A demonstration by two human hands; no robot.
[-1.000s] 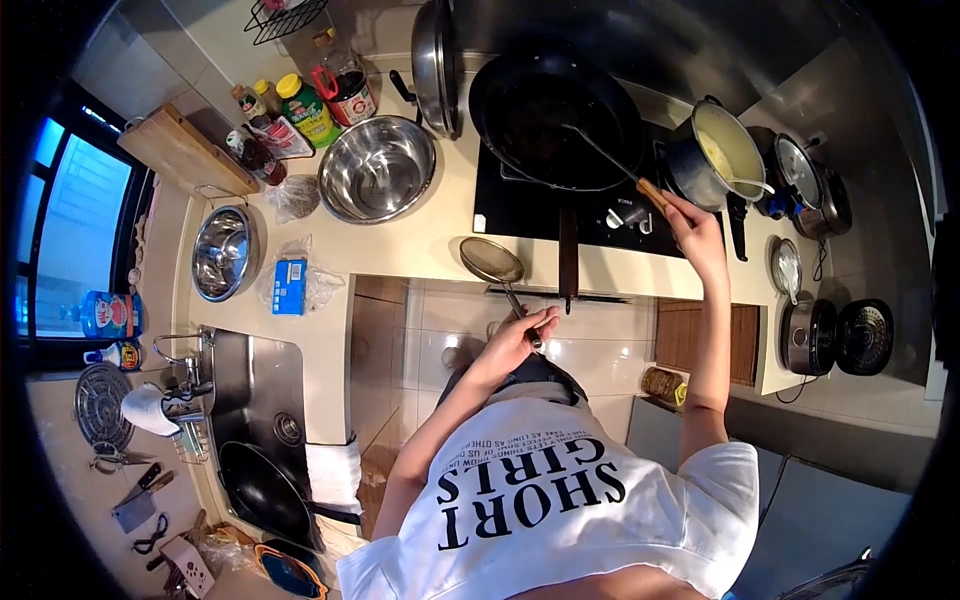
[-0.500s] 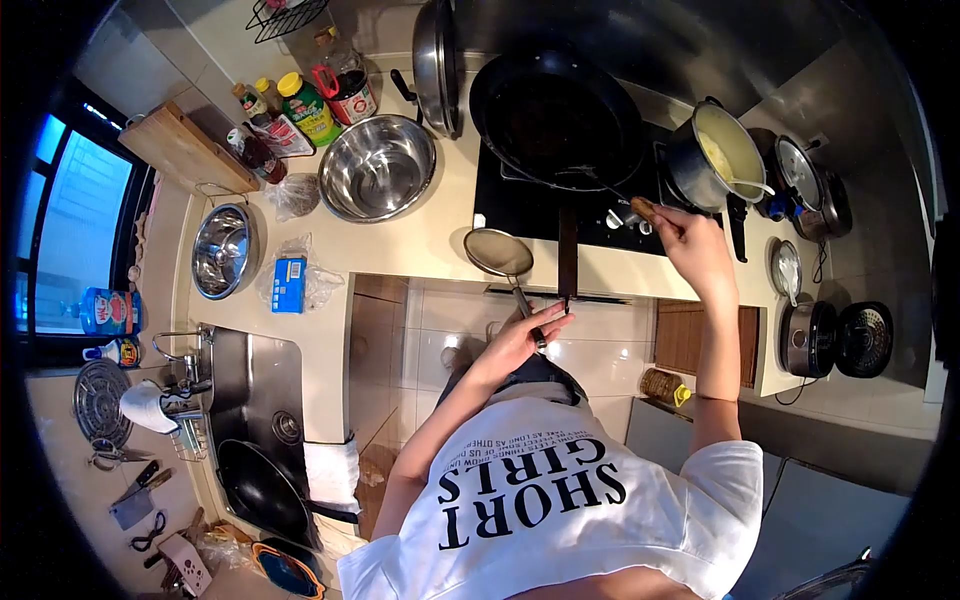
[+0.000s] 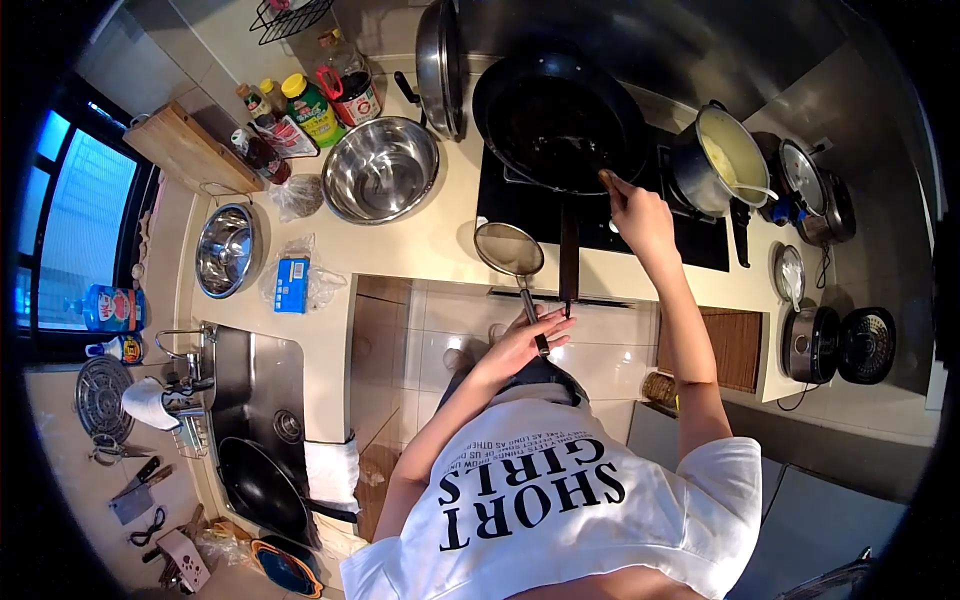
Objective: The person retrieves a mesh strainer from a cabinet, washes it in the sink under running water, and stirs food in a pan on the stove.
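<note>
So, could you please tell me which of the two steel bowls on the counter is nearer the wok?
The larger steel bowl, directly left of the wok beside the sauce bottles. The smaller steel bowl sits farther left, near the sink.

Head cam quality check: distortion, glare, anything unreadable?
Head view: strong fisheye, black vignette at the corners, counter edges bowed. Glare on the steel mixing bowl and the floor tiles; the window at left glows blue. The black wok interior is too dark to read. Right hand at the wok rim and left hand on the strainer handle are reasonably sharp.
</note>
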